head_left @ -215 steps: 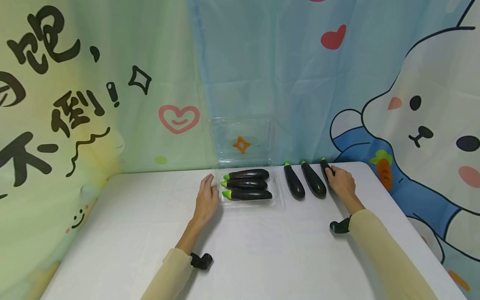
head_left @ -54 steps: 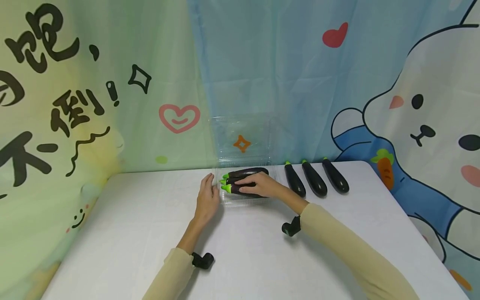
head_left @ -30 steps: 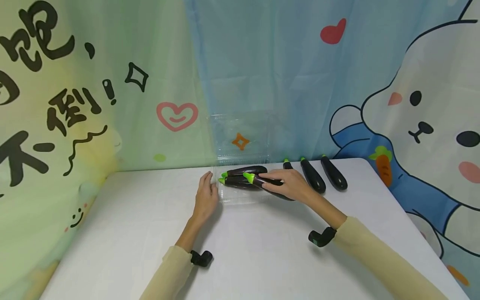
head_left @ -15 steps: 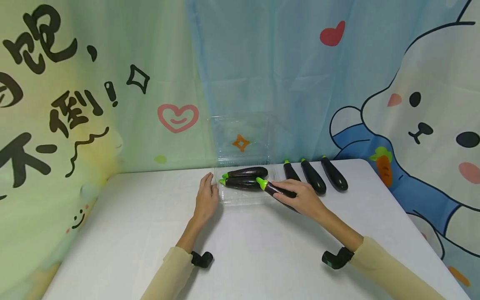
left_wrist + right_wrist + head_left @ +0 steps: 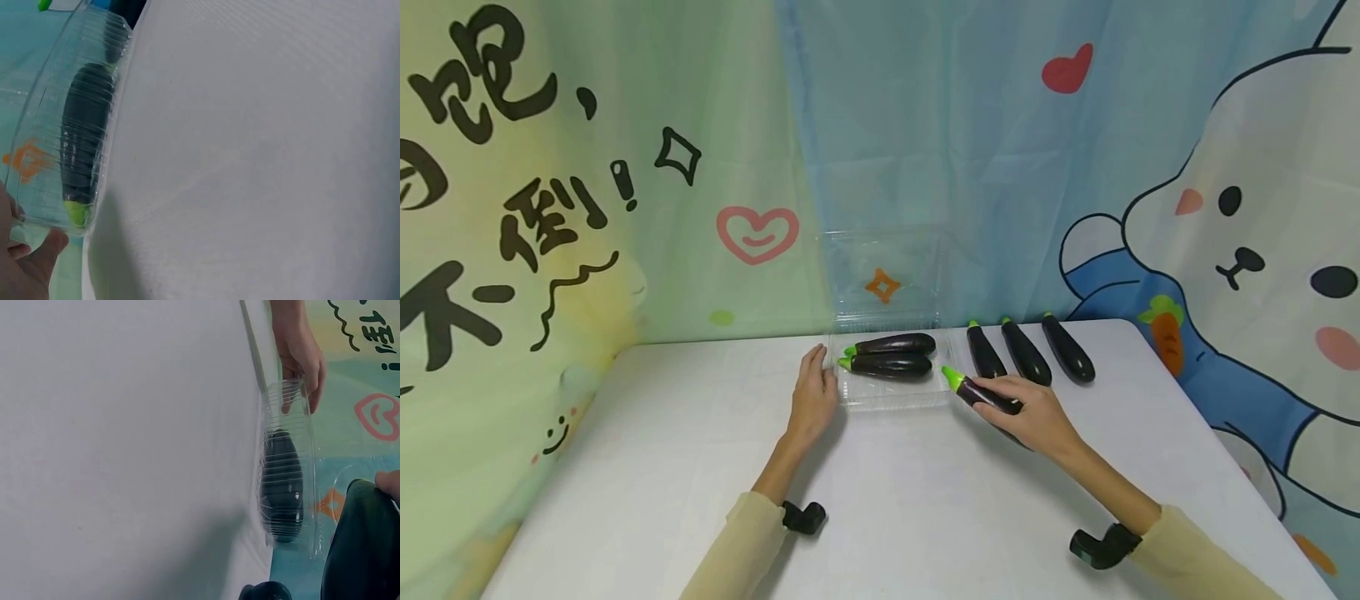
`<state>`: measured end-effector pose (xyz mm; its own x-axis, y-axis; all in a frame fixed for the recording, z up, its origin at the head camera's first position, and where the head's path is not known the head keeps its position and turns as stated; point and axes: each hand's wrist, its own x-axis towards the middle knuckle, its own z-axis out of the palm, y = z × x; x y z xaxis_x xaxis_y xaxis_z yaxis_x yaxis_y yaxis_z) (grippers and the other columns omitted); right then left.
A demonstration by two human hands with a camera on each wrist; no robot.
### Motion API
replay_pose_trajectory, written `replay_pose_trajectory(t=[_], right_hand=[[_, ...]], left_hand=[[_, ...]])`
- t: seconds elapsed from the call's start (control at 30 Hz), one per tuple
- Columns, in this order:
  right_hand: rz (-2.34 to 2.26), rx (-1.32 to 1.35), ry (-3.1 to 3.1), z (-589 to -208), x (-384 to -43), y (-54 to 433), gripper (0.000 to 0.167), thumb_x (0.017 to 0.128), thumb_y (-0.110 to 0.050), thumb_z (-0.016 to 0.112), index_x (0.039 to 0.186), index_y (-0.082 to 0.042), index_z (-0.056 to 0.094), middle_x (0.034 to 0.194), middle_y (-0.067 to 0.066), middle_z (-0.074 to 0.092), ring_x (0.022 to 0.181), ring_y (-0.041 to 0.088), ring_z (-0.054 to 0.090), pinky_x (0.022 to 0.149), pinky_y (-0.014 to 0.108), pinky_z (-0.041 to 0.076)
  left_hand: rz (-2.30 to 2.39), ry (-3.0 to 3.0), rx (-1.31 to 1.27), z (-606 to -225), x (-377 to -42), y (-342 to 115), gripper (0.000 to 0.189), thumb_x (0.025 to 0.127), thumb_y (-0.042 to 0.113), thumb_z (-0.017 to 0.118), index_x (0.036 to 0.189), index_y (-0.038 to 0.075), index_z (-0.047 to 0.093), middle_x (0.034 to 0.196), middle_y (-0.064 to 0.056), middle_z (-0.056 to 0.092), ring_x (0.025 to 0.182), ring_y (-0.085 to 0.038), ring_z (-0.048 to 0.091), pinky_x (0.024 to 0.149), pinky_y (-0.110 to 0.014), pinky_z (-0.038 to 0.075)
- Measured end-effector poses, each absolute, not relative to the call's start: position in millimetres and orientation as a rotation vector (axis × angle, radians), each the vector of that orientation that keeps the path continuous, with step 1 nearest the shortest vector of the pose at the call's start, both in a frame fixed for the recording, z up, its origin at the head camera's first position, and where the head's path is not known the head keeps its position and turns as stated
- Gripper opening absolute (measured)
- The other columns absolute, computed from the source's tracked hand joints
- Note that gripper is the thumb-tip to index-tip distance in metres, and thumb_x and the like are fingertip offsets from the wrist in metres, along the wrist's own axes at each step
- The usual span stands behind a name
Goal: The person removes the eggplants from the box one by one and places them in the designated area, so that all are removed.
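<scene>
From my remote seat I am watching the right hand (image 5: 1036, 414) gripping a glossy, dark purple, green-capped eggplant (image 5: 982, 397), its thumb and fingers wrapping the middle, probably because that is balancing the weight. The cap is pointing toward a clear, hinged plastic tray (image 5: 891, 400), and the eggplant is slanting just beside that tray's front right corner; I cannot tell whether its lower end is touching the flat white bench (image 5: 895, 500). The left hand (image 5: 813, 393) is grasping nothing: its fairly straight fingers are resting against the tray's left edge, I think to stop so light a thing from sliding. Two similar purple eggplants (image 5: 891, 366) are lying side by side in the tray, caps leftward, presumably so that their long bodies are fitting its width. The see-through raised lid (image 5: 883, 254) is standing behind, leaving the top accessible. To the tray's right, three dark purple eggplants (image 5: 1026, 354) are lying in a row with gaps between them, likely so that each is offering the fingers a clean grip
</scene>
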<state>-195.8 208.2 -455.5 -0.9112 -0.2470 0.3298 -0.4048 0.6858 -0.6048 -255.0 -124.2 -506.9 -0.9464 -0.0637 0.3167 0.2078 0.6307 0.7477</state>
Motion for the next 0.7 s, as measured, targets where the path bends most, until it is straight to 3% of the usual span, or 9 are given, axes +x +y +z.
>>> replay_pose_trajectory(t=[0.2,0.5,0.7], right_hand=[[1.006,0.481,-2.682,-458.3,-186.2,214.7,0.043,0.085,-0.024,0.073,0.126,-0.012,0.066,0.114,0.014,0.070,0.098,0.027,0.066,0.074,0.035,0.057],[1.032,0.387,-2.689,-466.4,-181.4,222.7,0.043,0.086,-0.024,0.071,0.127,-0.011,0.065,0.121,0.022,0.067,0.097,0.033,0.065,0.066,0.028,0.053],[0.997,0.331,-2.696,-466.1,-183.1,226.6,0.043,0.087,-0.026,0.071,0.128,-0.012,0.065,0.121,0.024,0.066,0.102,0.040,0.066,0.068,0.037,0.054]], left_hand=[[-1.237,-2.546,-0.105,-505.9,-254.8,-123.9,0.047,0.097,0.009,0.040,0.141,-0.005,0.043,0.149,-0.015,0.041,0.139,-0.031,0.042,0.113,-0.045,0.036],[-1.228,-2.553,-0.093,-507.0,-254.5,-123.4,0.046,0.097,0.009,0.041,0.141,-0.006,0.043,0.148,-0.016,0.042,0.137,-0.031,0.043,0.112,-0.046,0.038],[-1.219,-2.522,-0.120,-505.7,-254.2,-123.3,0.046,0.097,0.008,0.041,0.140,-0.007,0.044,0.147,-0.017,0.043,0.135,-0.032,0.045,0.110,-0.047,0.040]])
